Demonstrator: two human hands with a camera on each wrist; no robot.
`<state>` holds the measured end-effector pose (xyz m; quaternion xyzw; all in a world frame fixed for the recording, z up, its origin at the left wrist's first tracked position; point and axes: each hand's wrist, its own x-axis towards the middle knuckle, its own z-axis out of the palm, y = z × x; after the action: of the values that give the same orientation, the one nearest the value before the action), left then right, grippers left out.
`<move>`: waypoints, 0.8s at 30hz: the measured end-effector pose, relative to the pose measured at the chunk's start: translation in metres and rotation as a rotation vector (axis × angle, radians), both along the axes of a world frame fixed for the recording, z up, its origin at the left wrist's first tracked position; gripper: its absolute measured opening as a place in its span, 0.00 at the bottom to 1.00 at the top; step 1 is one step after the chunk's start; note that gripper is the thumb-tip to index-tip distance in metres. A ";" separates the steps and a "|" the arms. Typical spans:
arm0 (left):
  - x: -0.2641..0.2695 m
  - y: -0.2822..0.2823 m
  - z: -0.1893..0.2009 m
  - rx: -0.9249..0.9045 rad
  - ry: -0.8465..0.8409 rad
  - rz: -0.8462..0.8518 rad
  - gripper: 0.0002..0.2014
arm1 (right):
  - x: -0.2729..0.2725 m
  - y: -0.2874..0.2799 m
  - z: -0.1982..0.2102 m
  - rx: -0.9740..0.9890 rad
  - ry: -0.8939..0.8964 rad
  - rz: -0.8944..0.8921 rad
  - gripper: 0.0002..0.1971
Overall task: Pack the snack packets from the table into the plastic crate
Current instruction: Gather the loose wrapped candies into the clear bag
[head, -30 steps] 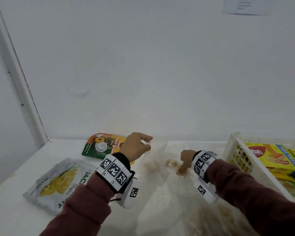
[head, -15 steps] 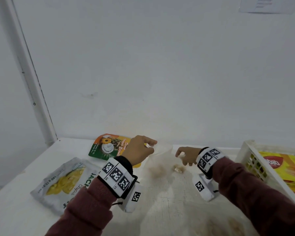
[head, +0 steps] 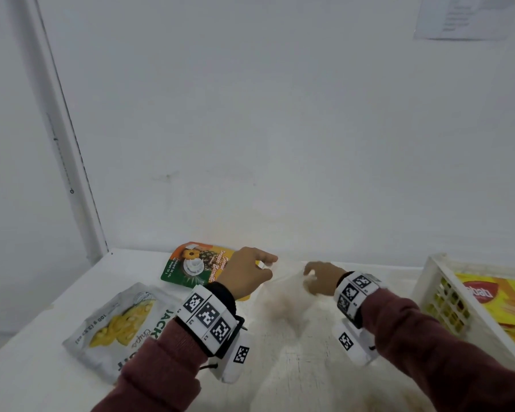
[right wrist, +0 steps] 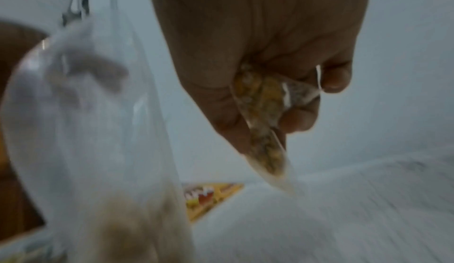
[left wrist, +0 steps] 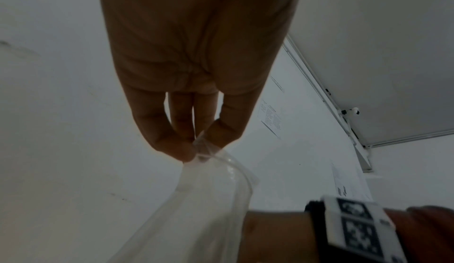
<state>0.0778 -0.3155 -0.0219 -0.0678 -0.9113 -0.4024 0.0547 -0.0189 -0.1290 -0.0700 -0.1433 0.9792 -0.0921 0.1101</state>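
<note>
My left hand (head: 266,264) pinches the rim of a clear plastic bag (head: 283,298) that stands on the white table (head: 42,337); the left wrist view shows thumb and fingers of that left hand (left wrist: 196,150) closed on the bag's edge (left wrist: 209,199). Just right of the bag's top, my right hand (head: 308,273) grips a small clear sachet (right wrist: 263,115) with yellow-brown contents, held in the right hand's curled fingers (right wrist: 282,111). A white plastic crate (head: 428,281) stands at the right with a yellow wafer packet (head: 503,301) inside.
An orange and green pineapple packet (head: 197,266) lies by the wall behind my left hand. A silver jackfruit chips packet (head: 122,325) lies flat at the near left. The white wall runs close behind the table.
My right hand has lifted off the table with the small sachet and moved up to the top of the bag. My left hand has kept its pinch on the rim.
</note>
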 end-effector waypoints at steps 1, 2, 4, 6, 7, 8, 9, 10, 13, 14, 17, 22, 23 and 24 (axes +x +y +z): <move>0.001 0.000 0.000 0.004 -0.005 0.001 0.19 | -0.001 0.002 0.008 -0.176 0.049 -0.022 0.11; 0.002 -0.001 0.001 0.009 -0.009 0.002 0.19 | 0.002 0.003 0.018 -0.378 0.101 -0.025 0.08; 0.003 -0.001 0.001 0.009 -0.010 0.002 0.19 | 0.014 0.001 0.042 -0.780 0.149 0.029 0.07; 0.003 0.000 0.002 0.016 -0.009 0.012 0.19 | 0.032 -0.003 0.065 -0.992 0.140 0.138 0.08; 0.003 0.001 0.002 0.026 -0.007 0.021 0.18 | 0.040 -0.005 0.072 -1.019 0.123 0.205 0.09; 0.004 0.001 0.002 0.033 -0.004 0.034 0.17 | 0.047 -0.007 0.075 -1.006 0.100 0.266 0.10; 0.005 0.002 0.002 0.040 0.003 0.043 0.15 | 0.053 -0.008 0.076 -0.954 0.078 0.315 0.11; 0.006 0.002 0.002 0.048 0.011 0.045 0.14 | 0.058 -0.010 0.074 -0.866 0.080 0.344 0.12; 0.009 0.003 0.001 0.073 0.033 0.034 0.17 | 0.065 -0.012 0.062 -0.552 0.205 0.341 0.10; 0.010 0.003 0.001 0.084 0.034 0.027 0.17 | 0.066 -0.012 0.060 -0.446 0.240 0.326 0.11; 0.012 0.003 0.001 0.141 0.015 -0.002 0.18 | 0.076 -0.012 0.064 -0.151 0.314 0.308 0.14; 0.015 0.005 0.002 0.104 0.015 -0.012 0.19 | 0.095 -0.017 0.076 0.023 0.344 0.282 0.18; 0.015 0.005 0.001 0.094 0.016 -0.014 0.19 | 0.096 -0.017 0.077 0.036 0.327 0.274 0.19; 0.015 0.005 0.001 0.092 0.016 -0.015 0.19 | 0.096 -0.018 0.076 0.043 0.306 0.269 0.20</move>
<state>0.0927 -0.3104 -0.0206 -0.0753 -0.8909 -0.4437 0.0620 0.0769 -0.1468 0.0061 -0.2827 0.9583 -0.0327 -0.0255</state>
